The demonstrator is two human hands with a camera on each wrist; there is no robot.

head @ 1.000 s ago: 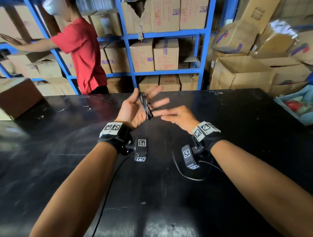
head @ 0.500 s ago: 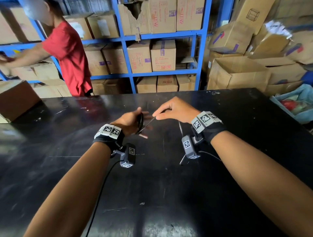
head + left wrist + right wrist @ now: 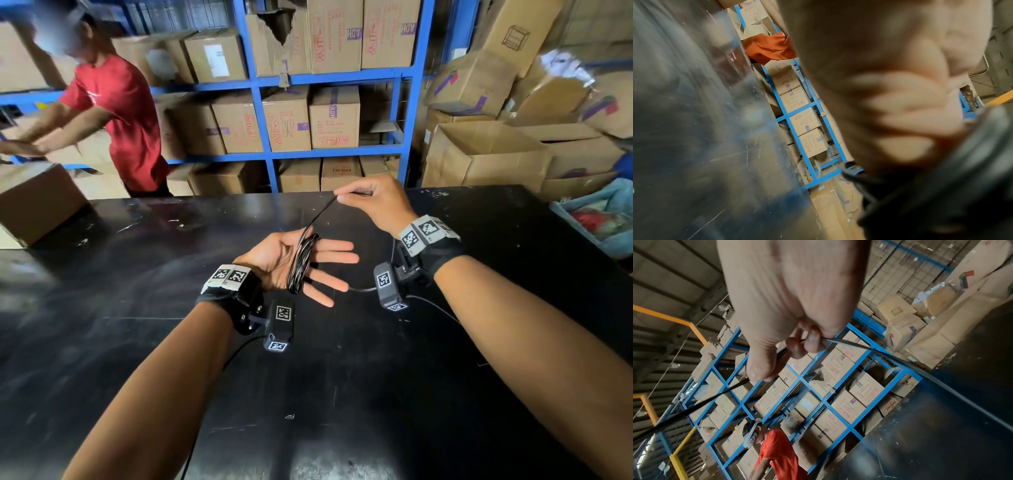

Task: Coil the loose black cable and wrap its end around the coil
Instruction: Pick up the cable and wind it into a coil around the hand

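Several loops of the black cable (image 3: 302, 263) are wound round my left hand (image 3: 301, 263), which lies palm up over the black table (image 3: 137, 342) with its fingers straight and spread. From the coil one strand rises up and right to my right hand (image 3: 346, 196), held higher and further back. There the thumb and fingers pinch the cable (image 3: 840, 342) taut. The loose tail runs on from the right hand (image 3: 797, 344) past the wrist. The left wrist view is blurred and shows only my palm (image 3: 900, 97) and a bit of black cable (image 3: 857, 178).
A person in a red shirt (image 3: 126, 126) stands at the table's far left edge, handling a cardboard box (image 3: 37, 198). Blue shelving (image 3: 263, 147) full of boxes runs behind the table. Open boxes (image 3: 486, 157) and a blue bin (image 3: 603, 219) stand at the right.
My left hand has opened palm up with the coil across it. The right hand has risen and moved back, drawing a strand taut. The person in red has moved left.
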